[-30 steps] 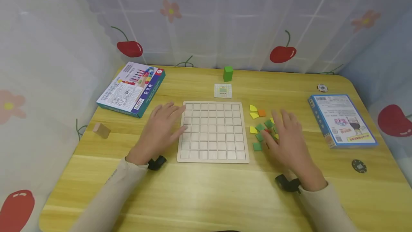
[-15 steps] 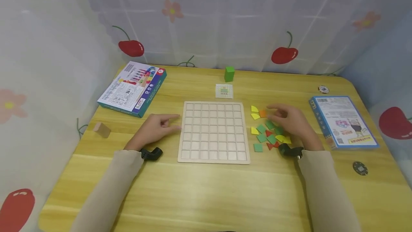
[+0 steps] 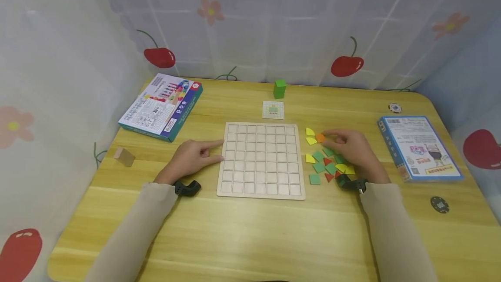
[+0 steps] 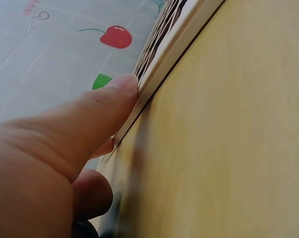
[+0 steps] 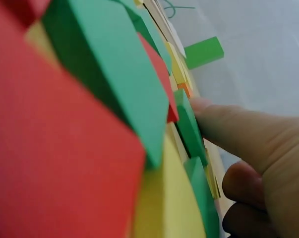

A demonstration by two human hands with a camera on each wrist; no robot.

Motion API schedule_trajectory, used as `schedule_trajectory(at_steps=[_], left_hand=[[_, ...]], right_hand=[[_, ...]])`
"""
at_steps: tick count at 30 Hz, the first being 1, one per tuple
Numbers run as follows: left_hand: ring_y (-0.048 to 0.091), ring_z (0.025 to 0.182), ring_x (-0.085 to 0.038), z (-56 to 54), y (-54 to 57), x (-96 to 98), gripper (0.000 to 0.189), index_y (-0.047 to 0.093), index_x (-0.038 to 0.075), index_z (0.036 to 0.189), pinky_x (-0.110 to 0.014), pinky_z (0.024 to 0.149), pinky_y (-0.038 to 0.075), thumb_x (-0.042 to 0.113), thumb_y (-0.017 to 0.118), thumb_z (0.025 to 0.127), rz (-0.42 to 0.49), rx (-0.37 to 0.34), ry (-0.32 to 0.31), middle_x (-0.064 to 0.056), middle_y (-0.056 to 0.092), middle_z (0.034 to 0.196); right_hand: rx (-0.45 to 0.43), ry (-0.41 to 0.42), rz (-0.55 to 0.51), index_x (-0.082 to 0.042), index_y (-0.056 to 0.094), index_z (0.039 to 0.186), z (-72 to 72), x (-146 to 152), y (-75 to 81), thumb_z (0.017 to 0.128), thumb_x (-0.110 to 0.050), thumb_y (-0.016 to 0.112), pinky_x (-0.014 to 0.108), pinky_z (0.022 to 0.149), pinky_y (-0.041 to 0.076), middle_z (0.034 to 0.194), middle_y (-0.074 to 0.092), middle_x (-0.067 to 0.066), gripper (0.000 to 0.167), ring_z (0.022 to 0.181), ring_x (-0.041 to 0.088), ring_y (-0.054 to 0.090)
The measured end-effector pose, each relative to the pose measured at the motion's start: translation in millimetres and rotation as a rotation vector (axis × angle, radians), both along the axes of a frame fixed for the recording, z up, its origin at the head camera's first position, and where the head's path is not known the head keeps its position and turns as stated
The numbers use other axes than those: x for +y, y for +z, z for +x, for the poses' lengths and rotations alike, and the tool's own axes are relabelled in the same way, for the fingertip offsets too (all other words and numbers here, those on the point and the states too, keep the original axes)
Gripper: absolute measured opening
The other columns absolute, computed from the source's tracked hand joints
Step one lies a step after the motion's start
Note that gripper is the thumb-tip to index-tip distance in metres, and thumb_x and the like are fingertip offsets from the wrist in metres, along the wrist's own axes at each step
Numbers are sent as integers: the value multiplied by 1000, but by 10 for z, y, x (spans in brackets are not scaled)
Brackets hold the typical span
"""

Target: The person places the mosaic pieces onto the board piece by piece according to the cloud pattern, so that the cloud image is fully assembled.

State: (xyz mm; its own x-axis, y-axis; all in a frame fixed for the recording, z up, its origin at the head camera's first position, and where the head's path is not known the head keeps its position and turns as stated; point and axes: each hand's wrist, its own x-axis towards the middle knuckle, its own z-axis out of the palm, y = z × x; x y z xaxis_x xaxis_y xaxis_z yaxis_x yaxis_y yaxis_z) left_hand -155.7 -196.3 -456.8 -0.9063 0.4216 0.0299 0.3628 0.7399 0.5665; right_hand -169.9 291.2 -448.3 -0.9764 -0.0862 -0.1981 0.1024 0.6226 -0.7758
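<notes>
My left hand (image 3: 189, 158) is beside the wooden grid board (image 3: 261, 160), index finger and thumb stretched out to its left edge. In the left wrist view the thumb (image 4: 107, 101) touches the board's side; the other fingers are curled in. To the right of the board, my right hand (image 3: 352, 147) pinches an orange square tile (image 3: 320, 138) between thumb and index fingertips. The right wrist view shows the thumb (image 5: 228, 121) close to that tile, which is mostly hidden behind a green tile (image 5: 190, 130). Yellow quarter-round tiles (image 3: 310, 131), green squares (image 3: 315, 179) and red triangles (image 3: 329, 177) lie around the right hand.
Behind the board lie a printed pattern card (image 3: 273, 110) and a green block (image 3: 279, 89). A boxed set (image 3: 160, 108) and wooden block (image 3: 124, 157) are at left. Another box (image 3: 420, 148), a black chip (image 3: 440, 204) and a white-and-dark chip (image 3: 395, 108) are at right.
My right hand has moved up from the green tiles to the orange tile, its fingers drawing together. The left hand's spread fingers have folded, leaving index and thumb at the board edge.
</notes>
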Motion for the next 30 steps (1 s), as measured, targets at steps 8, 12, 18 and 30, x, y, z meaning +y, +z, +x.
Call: schedule_trajectory(at_steps=[8,12,18,30], left_hand=[[36,51,-10,-7,7,13,52,62,36,142,-32,54,30,55,70,94,-50,5,1,8,44,58],[35,52,-11,-3,3,16,53,61,37,143,-32,54,30,56,69,94,-69,0,6,7,44,59],[34,52,-11,2,-12,46,52,62,37,142,-32,55,30,55,69,94,-54,29,-14,8,43,59],[29,53,-10,30,-8,25,51,62,36,142,-33,56,29,55,68,94,-66,67,-14,8,39,57]], right_hand=[[177,90,203,-18,73,125,-24,-25,-9,95,-54,68,33,49,32,63,44,5,47,56,23,41],[255,116,247,-14,74,121,2,-48,-7,97,-48,68,33,48,31,60,43,4,42,52,21,39],[267,88,259,-16,73,121,53,-50,32,97,-49,67,32,48,31,60,41,2,41,52,20,39],[351,137,216,-8,77,113,66,-696,246,95,-37,75,30,45,28,56,40,0,34,47,17,34]])
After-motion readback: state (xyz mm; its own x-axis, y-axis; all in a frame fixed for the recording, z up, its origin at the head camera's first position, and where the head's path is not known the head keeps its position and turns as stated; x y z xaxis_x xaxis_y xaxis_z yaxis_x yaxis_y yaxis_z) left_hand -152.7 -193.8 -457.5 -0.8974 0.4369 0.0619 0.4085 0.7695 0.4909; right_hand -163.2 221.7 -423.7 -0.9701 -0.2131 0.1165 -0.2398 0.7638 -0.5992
